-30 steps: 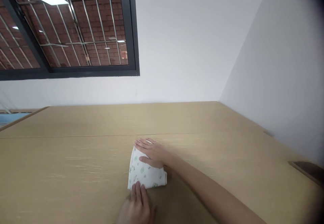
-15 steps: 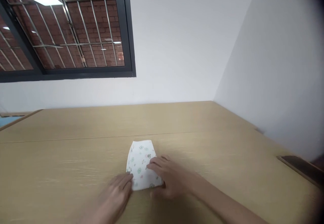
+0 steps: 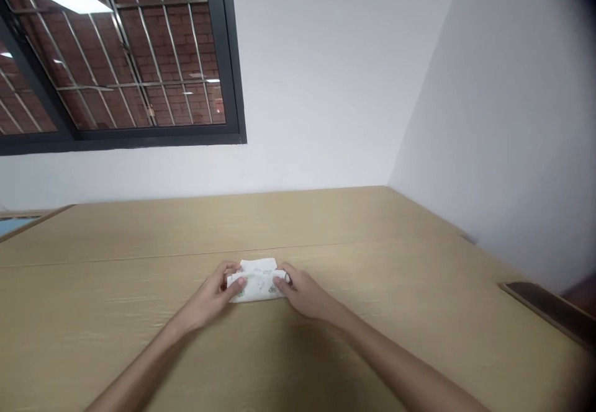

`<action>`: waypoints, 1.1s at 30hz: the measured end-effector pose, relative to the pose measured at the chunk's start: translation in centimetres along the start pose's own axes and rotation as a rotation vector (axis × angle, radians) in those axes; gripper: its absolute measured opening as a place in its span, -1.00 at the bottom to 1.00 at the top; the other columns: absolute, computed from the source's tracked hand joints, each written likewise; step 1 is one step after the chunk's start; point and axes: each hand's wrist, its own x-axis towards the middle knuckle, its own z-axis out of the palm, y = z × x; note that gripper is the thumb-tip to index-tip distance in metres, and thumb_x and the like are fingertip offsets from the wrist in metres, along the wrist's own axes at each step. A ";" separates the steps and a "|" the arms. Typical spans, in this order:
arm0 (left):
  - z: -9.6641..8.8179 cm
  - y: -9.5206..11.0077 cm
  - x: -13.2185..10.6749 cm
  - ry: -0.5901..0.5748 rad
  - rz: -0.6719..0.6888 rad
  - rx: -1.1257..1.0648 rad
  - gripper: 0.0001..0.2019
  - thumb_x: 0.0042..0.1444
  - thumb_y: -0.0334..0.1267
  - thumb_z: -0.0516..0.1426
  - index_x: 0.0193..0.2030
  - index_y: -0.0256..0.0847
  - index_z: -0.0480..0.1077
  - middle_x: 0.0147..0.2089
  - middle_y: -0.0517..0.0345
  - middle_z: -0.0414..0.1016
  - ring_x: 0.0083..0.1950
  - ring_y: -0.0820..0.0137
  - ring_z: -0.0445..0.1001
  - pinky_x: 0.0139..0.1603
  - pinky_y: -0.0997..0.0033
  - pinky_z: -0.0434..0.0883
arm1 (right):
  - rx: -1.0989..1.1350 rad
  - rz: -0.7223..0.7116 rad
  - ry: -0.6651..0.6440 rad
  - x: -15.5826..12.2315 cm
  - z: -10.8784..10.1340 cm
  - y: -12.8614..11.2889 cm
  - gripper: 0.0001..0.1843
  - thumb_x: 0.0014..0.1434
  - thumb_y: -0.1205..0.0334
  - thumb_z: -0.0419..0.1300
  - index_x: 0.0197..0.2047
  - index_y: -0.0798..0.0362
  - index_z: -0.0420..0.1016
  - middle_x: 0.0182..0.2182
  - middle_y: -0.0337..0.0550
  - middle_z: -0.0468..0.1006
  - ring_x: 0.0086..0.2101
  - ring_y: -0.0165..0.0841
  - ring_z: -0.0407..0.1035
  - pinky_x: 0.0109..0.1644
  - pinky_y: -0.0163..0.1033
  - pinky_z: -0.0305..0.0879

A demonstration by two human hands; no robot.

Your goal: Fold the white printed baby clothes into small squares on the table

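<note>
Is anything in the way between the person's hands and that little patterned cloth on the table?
Nothing visible is. The left hand and right hand already grip the folded patterned cloth at its two ends, fingers directly on the fabric, and the wooden table around them shows nothing else nearby.

A light wooden table (image 3: 139, 331) with a faint seam running across it fills the lower view. A small folded white printed cloth (image 3: 257, 283) lies on it, near the middle.

no readable text, cloth print blurred
</note>
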 end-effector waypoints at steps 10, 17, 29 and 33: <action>2.2 -3.9 4.9 0.241 0.050 0.329 -0.59 0.27 -0.11 0.02 0.21 -0.19 0.18 -0.24 0.16 0.47 -0.19 0.26 0.51 -0.15 0.25 0.44 | -0.203 0.208 0.213 5.5 2.1 3.9 -0.78 0.38 0.12 0.07 -0.04 0.07 0.37 -0.14 0.01 0.59 -0.12 -0.19 0.48 -0.13 -0.19 0.30; 4.4 -3.4 4.6 0.354 0.206 0.471 -0.59 0.31 -0.25 -0.07 0.23 -0.38 0.23 0.26 -0.32 0.33 0.32 0.02 0.29 0.33 -0.14 0.24 | -0.508 0.018 0.347 4.5 2.2 2.0 -0.65 0.42 0.16 0.02 0.17 0.14 0.35 0.09 0.17 0.49 0.10 -0.07 0.35 0.16 0.00 0.24; 8.5 -4.5 3.4 0.048 0.294 0.754 -0.32 0.32 -0.26 -0.09 0.53 -0.31 -0.20 0.57 -0.15 -0.20 0.57 0.07 -0.29 0.51 -0.13 0.00 | -0.572 -0.281 0.095 3.2 5.5 1.8 -0.35 0.50 -0.02 -0.20 0.49 0.18 0.03 0.44 0.08 0.09 0.42 -0.15 -0.07 0.48 0.11 -0.11; 6.7 -4.6 2.4 -0.003 0.245 0.772 -0.31 0.43 0.00 -0.19 0.52 -0.42 -0.25 0.56 -0.24 -0.25 0.57 0.11 -0.29 0.52 -0.07 -0.03 | -0.575 -0.256 0.068 2.5 4.8 2.6 -0.33 0.49 -0.05 -0.19 0.50 0.16 -0.01 0.45 0.08 0.05 0.43 -0.15 -0.11 0.48 0.12 -0.13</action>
